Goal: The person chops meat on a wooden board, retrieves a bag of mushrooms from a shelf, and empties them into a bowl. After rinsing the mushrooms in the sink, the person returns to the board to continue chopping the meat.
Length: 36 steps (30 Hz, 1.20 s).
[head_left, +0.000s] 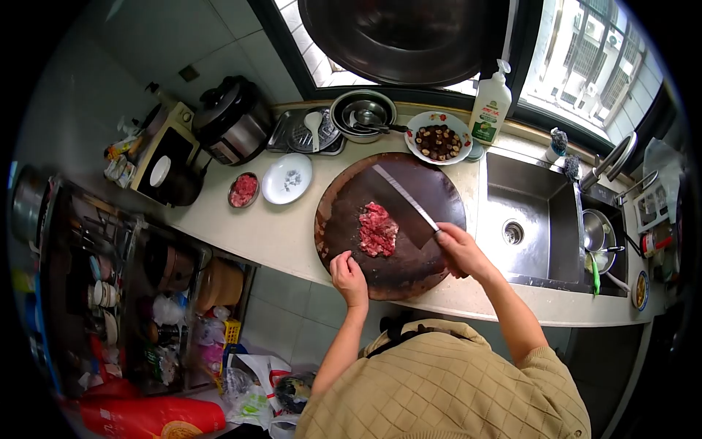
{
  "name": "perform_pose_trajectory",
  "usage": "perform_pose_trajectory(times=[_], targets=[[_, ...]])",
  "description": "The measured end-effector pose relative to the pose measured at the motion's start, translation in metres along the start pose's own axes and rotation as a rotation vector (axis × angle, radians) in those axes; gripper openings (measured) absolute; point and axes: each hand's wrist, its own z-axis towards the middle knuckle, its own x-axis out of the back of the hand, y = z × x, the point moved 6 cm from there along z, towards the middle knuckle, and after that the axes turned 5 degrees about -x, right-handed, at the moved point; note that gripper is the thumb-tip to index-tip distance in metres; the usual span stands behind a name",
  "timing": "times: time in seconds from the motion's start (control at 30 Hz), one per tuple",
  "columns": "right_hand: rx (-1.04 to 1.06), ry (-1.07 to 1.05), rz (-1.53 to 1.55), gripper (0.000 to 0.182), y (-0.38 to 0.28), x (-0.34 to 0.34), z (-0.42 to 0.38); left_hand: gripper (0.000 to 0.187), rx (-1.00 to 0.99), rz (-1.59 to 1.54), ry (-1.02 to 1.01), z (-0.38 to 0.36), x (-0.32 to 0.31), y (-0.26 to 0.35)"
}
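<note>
My right hand (461,251) grips the handle of a cleaver (410,207). Its dark blade is tilted over the round wooden chopping board (431,175), with the bright spine running up to the left. Chopped red meat (378,230) lies in a small heap on the board, just left of the blade. At the board's lower left edge rests my left hand (349,280), its fingers curled in and holding nothing that I can see. A small bowl of minced meat (243,190) and a white plate with pale bits (287,178) stand to the left.
Behind the board are stacked metal bowls (363,102), a plate of mushrooms (439,141) and a pump bottle (491,106). The steel sink (526,197) lies right. A pressure cooker (232,121) stands back left; a large wok (398,44) hangs above. Bags (256,380) crowd the floor.
</note>
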Motion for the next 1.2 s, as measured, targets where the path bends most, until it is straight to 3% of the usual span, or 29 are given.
perform_pose_trajectory(times=[0.07,0.2,0.27,0.4,0.47,0.57,0.63,0.7,0.73,0.77,0.8,0.87,0.93,0.97,1.07,1.1,1.2], targets=[[-0.017,-0.005,0.152,0.035,0.027,0.022,0.016,0.013,-0.01,0.007,-0.001,-0.001,-0.001,0.0],[-0.267,-0.077,0.314,0.033,0.055,0.01,0.02,0.013,-0.107,0.056,0.008,0.0,-0.004,0.001],[-0.257,-0.142,0.364,0.032,0.06,-0.009,0.024,0.014,0.011,-0.022,-0.036,-0.002,-0.008,-0.006],[-0.041,-0.15,0.048,0.034,0.039,-0.022,0.016,0.021,0.086,-0.21,-0.073,0.009,-0.014,0.009],[-0.045,-0.131,-0.028,0.034,0.026,-0.029,0.0,0.028,-0.264,-0.085,-0.061,0.029,-0.014,0.059],[-0.096,-0.123,-0.158,0.039,0.013,-0.035,-0.015,0.02,-0.203,0.017,-0.068,0.033,-0.028,0.056],[0.043,-0.087,-0.347,0.041,-0.004,-0.036,-0.02,0.012,-0.038,-0.029,0.051,0.031,-0.031,0.021],[0.216,-0.044,-0.56,0.045,-0.03,-0.044,-0.032,0.013,0.169,-0.25,-0.035,0.033,-0.032,-0.011],[0.375,-0.005,-0.59,0.045,-0.041,-0.05,-0.035,0.013,0.234,-0.378,-0.095,0.034,-0.031,-0.018],[0.536,0.035,-0.62,0.045,-0.052,-0.057,-0.038,0.016,0.166,-0.34,-0.114,0.036,-0.025,-0.018],[0.701,0.076,-0.649,0.045,-0.063,-0.063,-0.043,0.016,0.241,-0.34,-0.059,0.033,-0.018,-0.019],[0.581,0.04,-0.711,0.048,-0.059,-0.074,-0.039,0.018,0.392,-0.339,0.053,0.019,-0.003,-0.026],[0.58,0.112,-0.767,0.049,-0.033,-0.083,-0.023,0.02,0.389,-0.284,0.063,0.003,0.006,-0.03],[0.386,0.083,-0.89,0.047,-0.011,-0.085,-0.003,0.02,0.38,-0.276,0.082,-0.004,0.007,-0.029],[0.211,-0.013,-0.902,0.045,-0.01,-0.078,0.021,0.022,0.359,-0.25,0.027,-0.007,0.011,-0.023],[0.229,-0.032,-0.78,0.042,-0.026,-0.073,0.021,0.022,0.368,-0.256,-0.013,-0.006,0.012,-0.022],[0.3,0.01,-0.865,0.04,-0.077,-0.079,-0.018,0.024,0.353,-0.285,-0.04,0.004,0.013,-0.021]])
